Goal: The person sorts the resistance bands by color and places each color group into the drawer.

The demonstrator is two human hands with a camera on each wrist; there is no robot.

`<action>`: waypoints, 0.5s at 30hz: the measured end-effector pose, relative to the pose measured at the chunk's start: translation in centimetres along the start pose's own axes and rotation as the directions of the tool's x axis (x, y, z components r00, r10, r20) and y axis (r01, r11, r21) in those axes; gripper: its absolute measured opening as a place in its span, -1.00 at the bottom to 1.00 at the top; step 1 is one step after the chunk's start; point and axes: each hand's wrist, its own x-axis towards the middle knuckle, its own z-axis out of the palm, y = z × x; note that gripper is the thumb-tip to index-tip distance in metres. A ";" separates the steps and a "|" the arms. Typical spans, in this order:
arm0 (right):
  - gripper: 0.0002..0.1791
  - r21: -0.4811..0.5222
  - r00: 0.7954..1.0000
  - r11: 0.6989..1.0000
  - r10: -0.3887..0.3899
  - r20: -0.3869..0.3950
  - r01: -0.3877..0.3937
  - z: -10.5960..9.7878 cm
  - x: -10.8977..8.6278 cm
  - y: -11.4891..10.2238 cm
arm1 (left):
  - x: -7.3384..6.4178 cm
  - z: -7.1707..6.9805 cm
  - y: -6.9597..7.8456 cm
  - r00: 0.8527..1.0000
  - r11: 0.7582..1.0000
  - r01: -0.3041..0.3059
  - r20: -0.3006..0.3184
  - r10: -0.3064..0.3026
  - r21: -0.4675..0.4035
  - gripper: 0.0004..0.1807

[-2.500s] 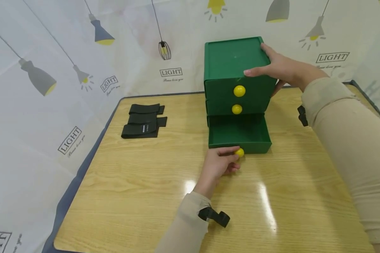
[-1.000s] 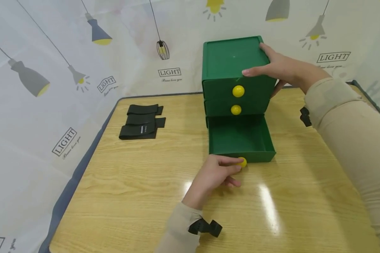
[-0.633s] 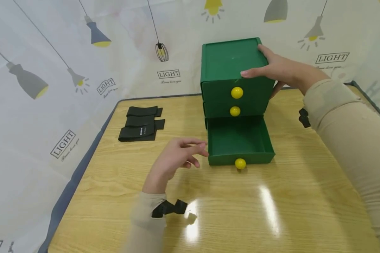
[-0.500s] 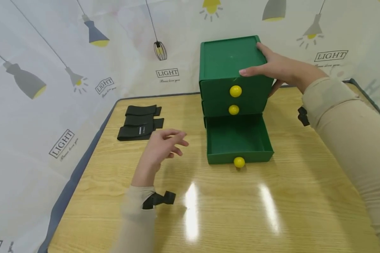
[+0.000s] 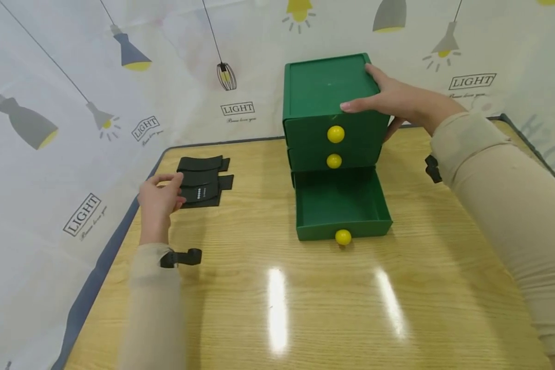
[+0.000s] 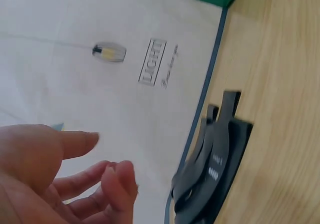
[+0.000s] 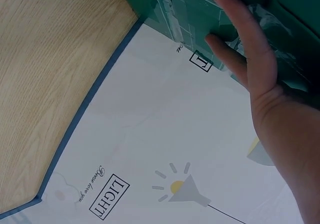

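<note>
A green drawer cabinet (image 5: 330,87) stands at the back of the table, with round yellow knobs. Its bottom drawer (image 5: 344,205) is pulled out and holds nothing visible; the two upper drawers are closed. My right hand (image 5: 393,100) rests on the cabinet's right side, thumb on top near the front edge. Its fingers lie nearly straight against the side in the right wrist view. My left hand (image 5: 159,198) hovers at the left end of several folded flat black bands (image 5: 201,180), overlapping on the table. In the left wrist view its fingers are loosely bent and hold nothing.
The wooden table (image 5: 240,288) has a dark blue edge along the left and back. A white sheet (image 5: 254,56) printed with lamps hangs behind and at the sides. A black strap with a small block (image 5: 187,257) sits on the left wrist.
The bottom drawer came further out, then my left hand let go of its yellow knob and moved left to the black bands. My right hand has stayed on the cabinet.
</note>
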 end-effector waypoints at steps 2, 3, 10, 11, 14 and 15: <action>0.39 -0.003 1.000 1.000 0.000 -0.003 0.000 0.0 0.0 0.0 | 0.8 -0.7 -0.3 0.999 1.000 0.024 -0.033 -0.024 -0.006 -0.41; 0.39 -0.005 1.000 1.000 0.001 -0.004 -0.001 0.0 0.1 0.0 | 1.1 -1.0 -0.5 0.998 0.999 0.032 -0.047 -0.033 -0.011 -0.39; 0.39 0.002 1.000 1.000 0.003 -0.007 -0.003 0.0 0.1 -0.2 | 4.0 -2.8 -2.6 0.992 0.992 0.118 -0.051 -0.116 0.032 -0.33; 0.39 0.002 1.000 1.000 0.004 -0.007 -0.004 0.0 0.1 -0.2 | 4.3 -2.9 -3.0 0.992 0.991 0.120 -0.040 -0.118 0.055 -0.35; 0.39 0.004 1.000 1.000 0.014 -0.001 -0.014 -0.1 0.1 -0.2 | 5.0 -3.2 -4.1 0.993 0.990 0.120 0.013 -0.121 0.071 -0.44; 0.39 0.004 1.000 1.000 0.016 0.000 -0.016 -0.1 0.1 -0.1 | 5.1 -3.3 -4.4 0.991 0.991 0.128 0.035 -0.130 0.042 -0.46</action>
